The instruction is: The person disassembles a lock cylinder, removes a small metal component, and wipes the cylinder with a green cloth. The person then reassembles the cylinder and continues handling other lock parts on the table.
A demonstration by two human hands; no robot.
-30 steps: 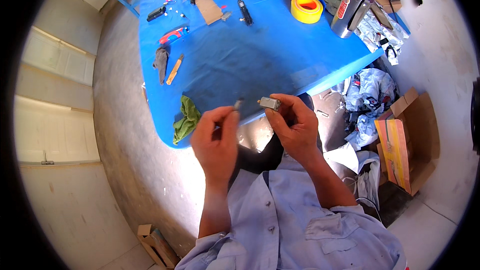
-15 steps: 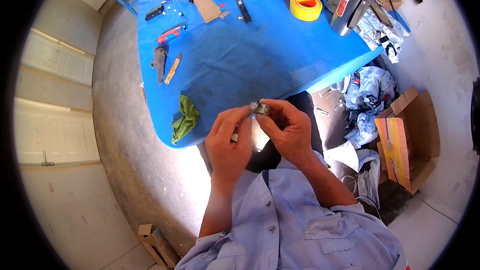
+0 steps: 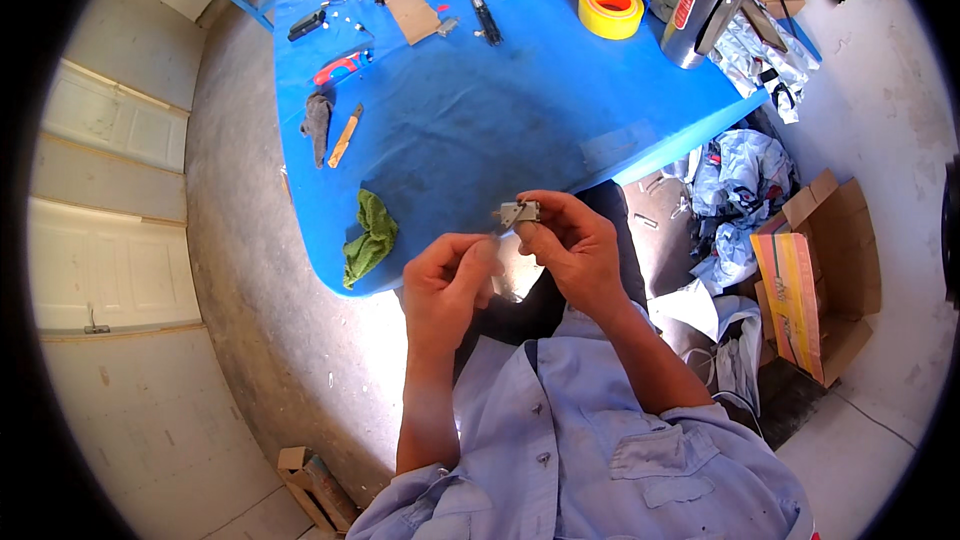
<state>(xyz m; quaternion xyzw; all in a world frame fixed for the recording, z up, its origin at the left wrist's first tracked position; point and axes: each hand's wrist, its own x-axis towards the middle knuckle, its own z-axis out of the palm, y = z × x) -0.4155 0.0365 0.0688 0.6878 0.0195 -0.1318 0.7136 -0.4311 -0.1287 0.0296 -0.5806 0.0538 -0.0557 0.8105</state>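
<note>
Just past the table's near edge, my right hand grips a small boxy grey metal part between thumb and fingertips. A short pin-like end sticks out of the part's left side. My left hand is closed in a pinch slightly below and to the left of it. Something thin seems to run from those fingertips toward the part, too small to name. On the table to the left lies a crumpled green cloth.
The blue-covered table holds a flat wooden stick, a grey rag, a red-handled tool, a yellow tape roll and a steel flask. An open cardboard box stands on the floor at right.
My left hand has drawn away from the part, down and to the left, its fingers now curled in. The part has turned in my right hand and shows more of its side.
</note>
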